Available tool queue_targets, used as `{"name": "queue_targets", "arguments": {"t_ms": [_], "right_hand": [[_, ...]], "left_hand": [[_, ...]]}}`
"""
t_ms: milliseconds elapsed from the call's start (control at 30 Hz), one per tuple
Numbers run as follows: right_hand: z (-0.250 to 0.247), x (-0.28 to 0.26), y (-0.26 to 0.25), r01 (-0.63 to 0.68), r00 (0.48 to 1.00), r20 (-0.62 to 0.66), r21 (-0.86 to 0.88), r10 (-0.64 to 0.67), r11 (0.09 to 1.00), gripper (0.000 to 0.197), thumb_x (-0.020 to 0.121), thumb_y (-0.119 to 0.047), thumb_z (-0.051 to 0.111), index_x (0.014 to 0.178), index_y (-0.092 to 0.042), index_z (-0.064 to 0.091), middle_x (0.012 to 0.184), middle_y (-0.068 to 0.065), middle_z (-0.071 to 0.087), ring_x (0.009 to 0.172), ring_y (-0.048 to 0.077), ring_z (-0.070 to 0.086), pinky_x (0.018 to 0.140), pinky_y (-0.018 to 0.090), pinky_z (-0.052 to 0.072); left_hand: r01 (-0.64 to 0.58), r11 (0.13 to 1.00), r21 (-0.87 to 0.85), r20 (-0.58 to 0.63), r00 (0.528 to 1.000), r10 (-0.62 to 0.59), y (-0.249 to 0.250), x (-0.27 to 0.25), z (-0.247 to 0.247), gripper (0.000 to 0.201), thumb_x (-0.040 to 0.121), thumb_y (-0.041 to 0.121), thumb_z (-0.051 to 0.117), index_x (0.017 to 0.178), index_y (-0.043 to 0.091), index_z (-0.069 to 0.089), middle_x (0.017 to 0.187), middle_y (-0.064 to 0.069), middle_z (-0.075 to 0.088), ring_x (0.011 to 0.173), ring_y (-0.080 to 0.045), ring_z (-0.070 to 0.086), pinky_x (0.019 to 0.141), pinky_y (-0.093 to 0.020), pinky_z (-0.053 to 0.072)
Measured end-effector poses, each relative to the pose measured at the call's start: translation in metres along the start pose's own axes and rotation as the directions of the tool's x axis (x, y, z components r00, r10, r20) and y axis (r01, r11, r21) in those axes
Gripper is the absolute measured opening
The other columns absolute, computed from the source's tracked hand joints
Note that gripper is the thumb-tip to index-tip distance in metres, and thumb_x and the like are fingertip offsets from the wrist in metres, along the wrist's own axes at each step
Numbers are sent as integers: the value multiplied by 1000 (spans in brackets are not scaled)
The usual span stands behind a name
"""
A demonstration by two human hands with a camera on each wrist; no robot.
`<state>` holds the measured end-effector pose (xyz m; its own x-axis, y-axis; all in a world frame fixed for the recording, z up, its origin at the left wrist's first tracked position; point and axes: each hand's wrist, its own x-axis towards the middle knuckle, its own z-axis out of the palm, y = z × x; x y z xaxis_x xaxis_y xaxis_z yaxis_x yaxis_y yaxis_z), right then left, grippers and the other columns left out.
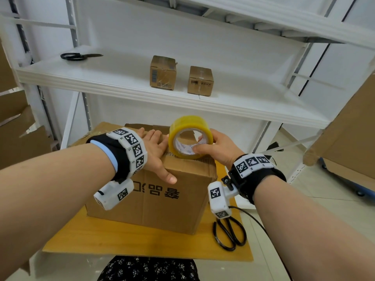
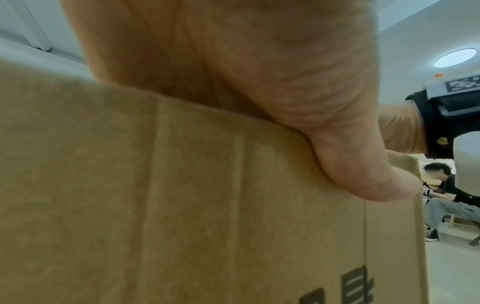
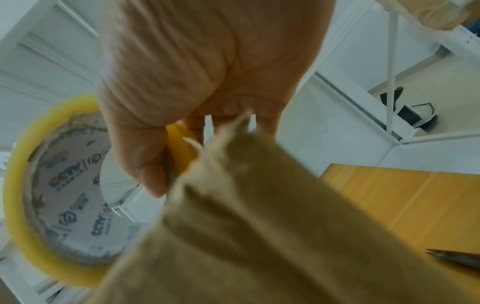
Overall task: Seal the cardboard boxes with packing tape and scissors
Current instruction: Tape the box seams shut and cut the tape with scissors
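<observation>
A large brown cardboard box (image 1: 154, 201) with black printed characters stands on a flat cardboard sheet (image 1: 105, 236) on the floor. My left hand (image 1: 156, 147) lies flat on the box top, fingers straight, thumb hanging over the front face (image 2: 358, 164). My right hand (image 1: 215, 147) grips a yellow roll of packing tape (image 1: 189, 136) upright on the box top, thumb inside the core (image 3: 145, 164). Black-handled scissors (image 1: 230, 233) lie on the sheet to the right of the box, their tip (image 3: 451, 260) visible in the right wrist view.
A white shelf (image 1: 125, 82) above the box carries two small taped cardboard boxes (image 1: 162, 73) (image 1: 200, 81) and a second pair of scissors (image 1: 78, 56). Flattened cardboard leans at the left (image 1: 18, 130); a big box on a blue dolly (image 1: 345, 142) stands right. A person sits far off (image 2: 446, 195).
</observation>
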<state>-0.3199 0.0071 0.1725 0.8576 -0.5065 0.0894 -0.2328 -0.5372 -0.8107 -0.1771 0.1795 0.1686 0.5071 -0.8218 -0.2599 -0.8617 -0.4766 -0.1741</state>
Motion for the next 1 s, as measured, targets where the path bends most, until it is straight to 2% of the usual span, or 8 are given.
{"name": "queue_targets", "arguments": {"t_ms": [167,333,467,600,667,767,900,1000], "right_hand": [[-3,2,-5,-15,1000,-24,58,16,998,41,64,-20,74,103,-11,64,100,9,66,84,20,61,77,38,55],[-15,6,1,-56,994,-88,168,71,984,60,53,-14,60,111,2,59,93,10,59,81,25,57,76,45,56],[-15,5,8,-56,995,-67,231,73,971,46,60,-17,65,101,1,56,89,10,59,80,25,59,83,53,57],[-5,-2,18,-111,994,43,275,104,955,30,64,-20,74,91,-22,60,85,2,62,80,18,63,76,37,57],[-2,-3,19,-123,992,47,276,114,953,27,65,-19,75,89,-23,62,85,2,65,81,19,64,74,35,57],[2,0,14,-115,993,20,257,114,960,21,73,-13,74,90,-22,64,85,3,66,80,20,65,78,42,59],[11,1,10,-100,995,1,249,103,963,17,76,-15,72,90,-21,63,87,4,68,82,22,68,80,46,59],[11,0,8,-105,994,-6,242,110,965,18,79,-13,69,94,-21,62,96,7,71,87,25,70,80,46,61]], "left_hand": [[4,1000,1,-17,1000,-4,1,-2,0,136,50,100,39,153,24,-6,158,-8,5,147,-31,2,117,-58,-2],[29,999,-15,-4,1000,-29,2,-1,0,141,51,100,40,152,21,-18,161,-10,-9,148,-30,-9,117,-57,-6],[24,999,-26,-9,1000,-24,1,-1,2,141,50,100,40,153,22,-17,161,-9,-8,148,-30,-8,118,-56,-6],[19,999,-43,-12,1000,-19,-1,-1,3,141,50,100,41,153,22,-15,160,-9,-5,148,-30,-5,118,-56,-3],[15,999,-45,-9,1000,-15,-1,-3,3,140,51,99,41,153,21,-15,160,-9,-5,148,-30,-6,118,-56,-3],[20,998,-60,6,1000,-20,-7,-7,3,142,49,100,40,153,22,-17,160,-8,-7,148,-30,-7,118,-55,-3],[35,997,-75,30,999,-33,-18,-11,7,151,36,104,35,152,23,-19,160,-7,-10,148,-29,-10,118,-55,-1],[38,998,-55,35,999,-36,-14,-12,5,147,42,102,38,152,21,-20,160,-8,-11,148,-29,-11,118,-55,-4]]}}
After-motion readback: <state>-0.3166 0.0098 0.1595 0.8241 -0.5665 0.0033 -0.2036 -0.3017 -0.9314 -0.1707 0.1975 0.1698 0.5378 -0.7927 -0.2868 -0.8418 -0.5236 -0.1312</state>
